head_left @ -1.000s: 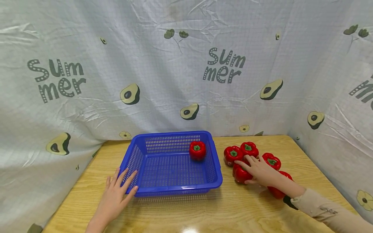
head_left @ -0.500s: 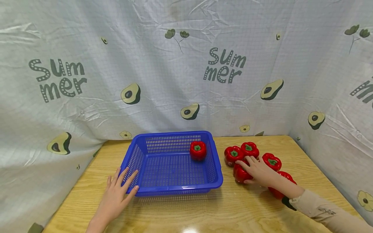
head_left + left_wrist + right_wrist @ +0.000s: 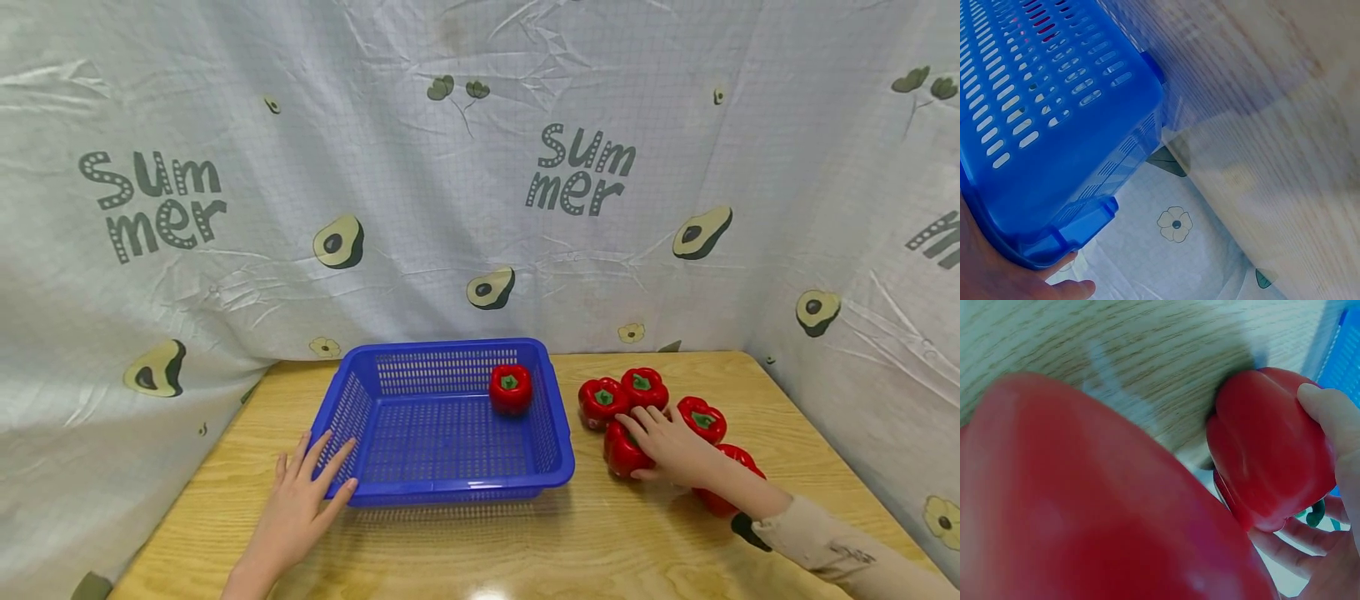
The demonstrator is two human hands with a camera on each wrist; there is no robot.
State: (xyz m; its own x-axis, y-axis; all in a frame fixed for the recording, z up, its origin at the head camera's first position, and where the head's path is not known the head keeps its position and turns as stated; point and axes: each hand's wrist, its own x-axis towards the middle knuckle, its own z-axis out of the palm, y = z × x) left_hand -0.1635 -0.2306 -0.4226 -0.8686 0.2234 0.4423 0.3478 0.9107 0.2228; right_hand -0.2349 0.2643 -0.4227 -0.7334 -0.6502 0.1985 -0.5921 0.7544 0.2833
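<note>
A red bell pepper (image 3: 626, 455) with a green stem sits on the table to the right of the blue plastic basket (image 3: 457, 486). My right hand (image 3: 684, 452) grips this pepper from above; in the right wrist view the thumb lies on one side of the pepper (image 3: 1272, 444) and the fingers on the other. My left hand (image 3: 296, 512) rests at the basket's front left corner, its fingers spread and fairly straight over the rim. Inside the basket, at the back right, stands one red bell pepper (image 3: 510, 390).
Around my right hand are more red bell peppers: one (image 3: 602, 402) at the left, another (image 3: 644, 388) behind, and one (image 3: 702, 418) to the right. A further pepper (image 3: 720, 500) is partly under my forearm. A printed curtain (image 3: 420, 208) hangs behind the wooden table (image 3: 480, 550).
The fingers of my right hand have drawn in closer round the pepper, which has shifted very slightly. My left hand has stayed on the basket.
</note>
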